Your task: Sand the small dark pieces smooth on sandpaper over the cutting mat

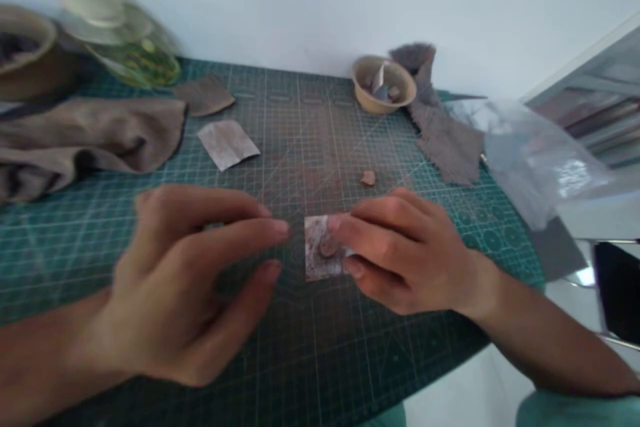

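While the right grip (pixel 345 247) touches the speckled square (pixel 315 268), I cannot tell whether it pinches | small lump (pixel 328 249) lies upon square, just beside right grip | left grip (pixel 277 249) is empty, parted | adjusting lump seems in hand; next move calls for light touch

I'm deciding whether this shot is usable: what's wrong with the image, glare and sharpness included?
Head view: the left hand looks soft; glare whitens the crinkled clear plastic bag; the near edge of the green gridded cutting mat lies darker; contents of the small tan bowl are too blurred to identify.
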`<action>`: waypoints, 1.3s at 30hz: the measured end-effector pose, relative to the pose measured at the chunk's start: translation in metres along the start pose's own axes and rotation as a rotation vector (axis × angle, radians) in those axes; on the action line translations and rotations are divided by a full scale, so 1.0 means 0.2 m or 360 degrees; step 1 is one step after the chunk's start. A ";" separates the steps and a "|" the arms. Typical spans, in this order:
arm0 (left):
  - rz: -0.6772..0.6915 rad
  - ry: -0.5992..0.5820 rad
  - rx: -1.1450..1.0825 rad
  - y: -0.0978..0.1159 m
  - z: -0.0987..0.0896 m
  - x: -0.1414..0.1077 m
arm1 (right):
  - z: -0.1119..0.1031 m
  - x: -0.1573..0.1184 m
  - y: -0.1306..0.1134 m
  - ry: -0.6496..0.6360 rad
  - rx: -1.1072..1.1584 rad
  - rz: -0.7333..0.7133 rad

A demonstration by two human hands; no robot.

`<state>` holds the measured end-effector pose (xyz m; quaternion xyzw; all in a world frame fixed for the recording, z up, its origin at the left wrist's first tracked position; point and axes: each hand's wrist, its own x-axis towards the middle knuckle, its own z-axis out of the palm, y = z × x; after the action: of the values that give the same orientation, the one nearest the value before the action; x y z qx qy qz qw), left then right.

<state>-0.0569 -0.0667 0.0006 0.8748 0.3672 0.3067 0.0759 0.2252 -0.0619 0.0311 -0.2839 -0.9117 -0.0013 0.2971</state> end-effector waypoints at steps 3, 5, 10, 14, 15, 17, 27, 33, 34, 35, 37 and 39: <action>0.0273 0.0047 0.0089 0.00 0.03 0.14 | 0.03 0.01 0.00 -0.0094 -0.0011 0.0011; 0.0305 -0.0020 0.0089 0.01 0.04 0.17 | 0.04 0.00 0.00 -0.0158 0.0016 0.0091; 0.0220 -0.0149 0.0030 0.00 0.06 0.15 | 0.07 -0.01 -0.01 -0.0351 0.0057 0.0172; 0.0100 -0.0315 0.0087 0.04 0.06 0.16 | 0.10 -0.01 -0.01 -0.0492 0.0054 0.0188; 0.0060 -0.0354 0.0100 0.05 0.06 0.16 | 0.10 -0.01 -0.02 -0.0528 0.0061 0.0196; -0.0019 -0.0434 0.0107 0.07 0.06 0.15 | 0.11 -0.01 -0.02 -0.0583 0.0092 0.0222; -0.0285 -0.0611 0.0015 0.10 0.06 0.14 | 0.08 0.01 -0.04 -0.0738 0.0235 0.0369; -0.0310 -0.0648 -0.0053 0.10 0.05 0.15 | 0.10 0.00 -0.02 -0.0733 0.0314 0.0344; -0.0307 -0.0657 -0.0067 0.10 0.05 0.15 | 0.11 0.00 -0.02 -0.0722 0.0318 0.0327; -0.0306 -0.0659 -0.0079 0.09 0.05 0.15 | 0.12 0.00 -0.02 -0.0714 0.0313 0.0312; -0.0313 -0.0655 -0.0091 0.09 0.05 0.15 | 0.13 -0.01 -0.01 -0.0697 0.0273 0.0305; -0.0320 -0.0660 -0.0096 0.09 0.05 0.15 | 0.13 -0.01 0.00 -0.0682 0.0211 0.0322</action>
<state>-0.0240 -0.0579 0.0126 0.8755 0.4197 0.1222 0.2060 0.2117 -0.0580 0.0087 -0.3474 -0.9189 0.1486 0.1135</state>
